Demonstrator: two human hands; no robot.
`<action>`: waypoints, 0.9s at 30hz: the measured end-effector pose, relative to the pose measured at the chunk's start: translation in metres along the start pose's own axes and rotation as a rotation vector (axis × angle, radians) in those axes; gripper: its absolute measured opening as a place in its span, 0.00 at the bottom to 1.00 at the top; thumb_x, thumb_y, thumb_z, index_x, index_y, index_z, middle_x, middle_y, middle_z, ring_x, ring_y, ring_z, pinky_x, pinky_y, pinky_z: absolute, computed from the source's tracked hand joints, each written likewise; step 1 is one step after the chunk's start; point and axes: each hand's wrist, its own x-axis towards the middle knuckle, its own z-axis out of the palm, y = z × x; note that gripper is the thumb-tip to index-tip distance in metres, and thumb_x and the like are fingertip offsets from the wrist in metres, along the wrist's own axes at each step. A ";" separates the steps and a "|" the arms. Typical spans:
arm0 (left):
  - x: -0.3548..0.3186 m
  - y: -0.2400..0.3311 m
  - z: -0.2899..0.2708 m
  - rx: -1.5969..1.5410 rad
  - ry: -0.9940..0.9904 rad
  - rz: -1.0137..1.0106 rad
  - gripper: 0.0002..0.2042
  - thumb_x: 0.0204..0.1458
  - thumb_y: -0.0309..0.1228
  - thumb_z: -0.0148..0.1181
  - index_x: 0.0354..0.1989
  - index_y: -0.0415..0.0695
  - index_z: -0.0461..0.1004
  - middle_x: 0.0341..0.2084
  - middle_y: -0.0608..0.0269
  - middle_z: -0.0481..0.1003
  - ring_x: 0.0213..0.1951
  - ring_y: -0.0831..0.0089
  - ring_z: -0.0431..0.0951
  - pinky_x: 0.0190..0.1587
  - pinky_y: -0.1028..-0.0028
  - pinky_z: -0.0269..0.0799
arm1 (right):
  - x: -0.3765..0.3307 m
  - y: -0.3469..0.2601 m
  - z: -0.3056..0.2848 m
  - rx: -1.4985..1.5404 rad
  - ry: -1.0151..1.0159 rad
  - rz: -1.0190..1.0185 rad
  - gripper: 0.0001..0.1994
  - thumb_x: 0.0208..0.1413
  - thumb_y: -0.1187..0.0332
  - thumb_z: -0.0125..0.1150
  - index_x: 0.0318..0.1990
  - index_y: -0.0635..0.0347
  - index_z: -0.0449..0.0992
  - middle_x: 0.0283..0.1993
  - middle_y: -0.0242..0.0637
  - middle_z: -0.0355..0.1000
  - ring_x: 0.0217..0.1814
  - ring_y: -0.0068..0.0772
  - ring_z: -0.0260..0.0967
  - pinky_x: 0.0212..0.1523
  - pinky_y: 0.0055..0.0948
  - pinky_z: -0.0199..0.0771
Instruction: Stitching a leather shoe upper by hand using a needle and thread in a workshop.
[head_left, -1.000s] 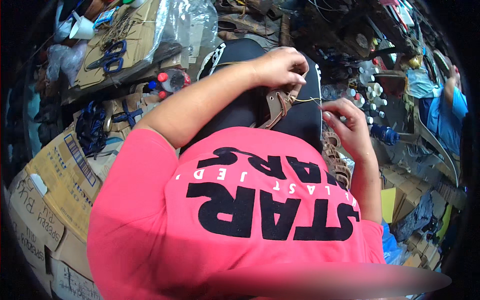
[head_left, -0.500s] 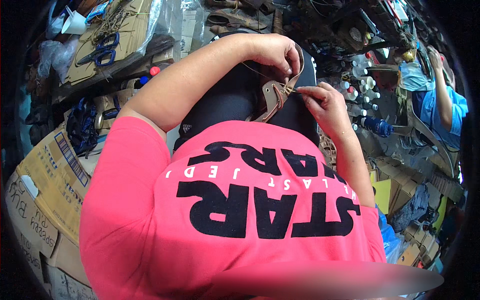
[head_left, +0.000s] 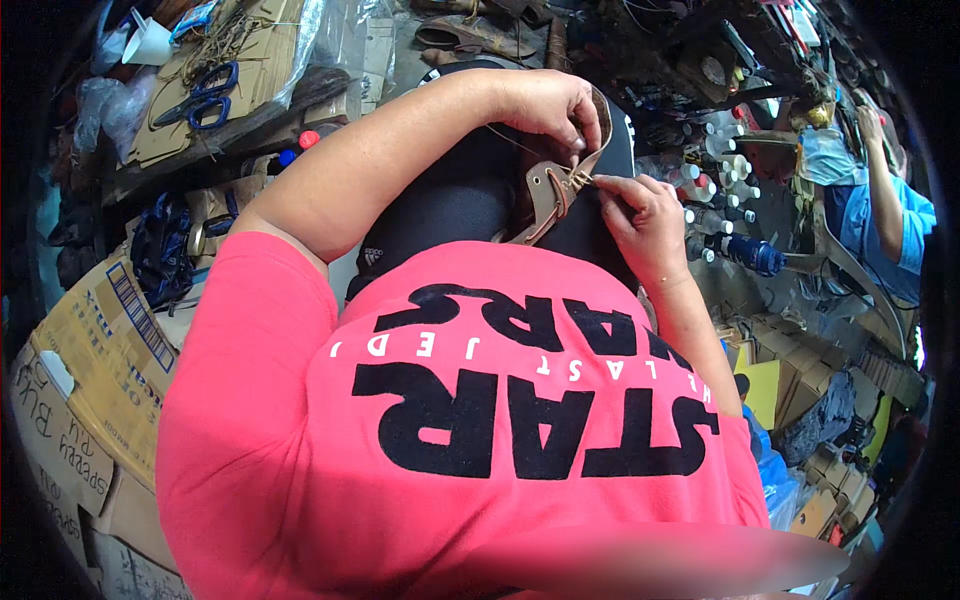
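On cardboard (head_left: 265,62) at upper left, scissors (head_left: 205,97). Next, over the thighs (head_left: 430,195), left hand (head_left: 552,108), fingertips clamped on the leather (head_left: 547,203), looped between both hands. Beside its eyelet, cord (head_left: 581,180), pinched between right hand's (head_left: 645,225) thumb and forefinger. Farther right, bottles (head_left: 735,165).

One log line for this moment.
left hand: holding brown strapped piece; right hand: at yellowish thread on piece; upper left: scissors on cardboard

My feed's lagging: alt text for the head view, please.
Over a dark-clad lap, the left hand holds a brown leather strap while the right hand pinches at its thin cord. Blue-handled scissors lie at upper left, plastic bottles at right.
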 end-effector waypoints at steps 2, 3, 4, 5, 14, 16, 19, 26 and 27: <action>-0.001 0.001 0.000 0.003 0.003 -0.008 0.10 0.45 0.27 0.63 0.37 0.48 0.81 0.34 0.62 0.70 0.41 0.68 0.70 0.47 0.73 0.65 | 0.000 -0.001 0.002 0.002 0.023 -0.011 0.07 0.47 0.70 0.61 0.35 0.53 0.79 0.28 0.35 0.73 0.31 0.37 0.70 0.38 0.32 0.65; -0.002 0.002 0.001 0.004 0.002 -0.008 0.10 0.45 0.27 0.63 0.37 0.48 0.81 0.34 0.62 0.70 0.41 0.68 0.70 0.47 0.73 0.65 | -0.001 -0.002 0.005 0.005 0.045 -0.023 0.06 0.47 0.70 0.61 0.35 0.53 0.79 0.28 0.35 0.73 0.31 0.36 0.70 0.39 0.32 0.65; -0.004 0.005 0.001 0.009 0.003 -0.020 0.10 0.45 0.27 0.63 0.37 0.48 0.81 0.33 0.62 0.70 0.41 0.68 0.70 0.48 0.73 0.65 | -0.001 -0.002 0.008 0.003 0.047 -0.022 0.06 0.47 0.70 0.61 0.35 0.53 0.79 0.28 0.35 0.73 0.31 0.36 0.70 0.39 0.32 0.65; -0.004 0.007 0.001 0.014 0.004 -0.032 0.10 0.45 0.28 0.63 0.37 0.48 0.81 0.33 0.62 0.70 0.42 0.68 0.70 0.48 0.72 0.65 | -0.002 -0.002 0.012 0.035 0.054 -0.001 0.06 0.47 0.70 0.61 0.35 0.53 0.79 0.27 0.34 0.72 0.31 0.36 0.70 0.39 0.32 0.64; -0.006 0.011 0.001 0.164 0.015 0.119 0.17 0.38 0.25 0.68 0.41 0.51 0.79 0.38 0.62 0.68 0.46 0.65 0.68 0.51 0.72 0.64 | 0.001 0.010 0.006 0.374 -0.079 0.204 0.08 0.52 0.73 0.59 0.39 0.56 0.79 0.32 0.37 0.71 0.37 0.34 0.71 0.42 0.26 0.68; -0.004 0.011 0.002 0.175 0.021 0.132 0.18 0.37 0.25 0.69 0.40 0.50 0.79 0.38 0.62 0.68 0.46 0.65 0.68 0.51 0.71 0.64 | 0.000 0.015 0.005 0.510 -0.126 0.253 0.08 0.54 0.75 0.57 0.41 0.58 0.79 0.37 0.34 0.70 0.41 0.26 0.68 0.45 0.23 0.67; 0.000 0.011 0.003 0.179 0.023 0.140 0.18 0.36 0.25 0.69 0.40 0.50 0.79 0.37 0.62 0.68 0.46 0.65 0.68 0.51 0.71 0.64 | -0.002 0.026 0.006 0.612 -0.160 0.263 0.09 0.54 0.76 0.57 0.42 0.59 0.78 0.38 0.33 0.69 0.43 0.25 0.67 0.47 0.22 0.64; -0.002 0.009 0.005 0.143 0.049 0.166 0.18 0.35 0.25 0.70 0.39 0.51 0.80 0.37 0.63 0.68 0.45 0.65 0.69 0.50 0.71 0.65 | -0.002 0.035 0.005 0.726 -0.222 0.326 0.09 0.54 0.75 0.56 0.42 0.61 0.78 0.40 0.32 0.69 0.46 0.23 0.65 0.51 0.22 0.61; -0.003 0.009 0.006 0.146 0.058 0.164 0.18 0.35 0.25 0.70 0.39 0.51 0.80 0.37 0.63 0.68 0.45 0.65 0.69 0.50 0.71 0.65 | -0.002 0.036 0.005 0.755 -0.227 0.327 0.09 0.55 0.75 0.56 0.42 0.61 0.78 0.40 0.32 0.69 0.46 0.23 0.65 0.51 0.22 0.61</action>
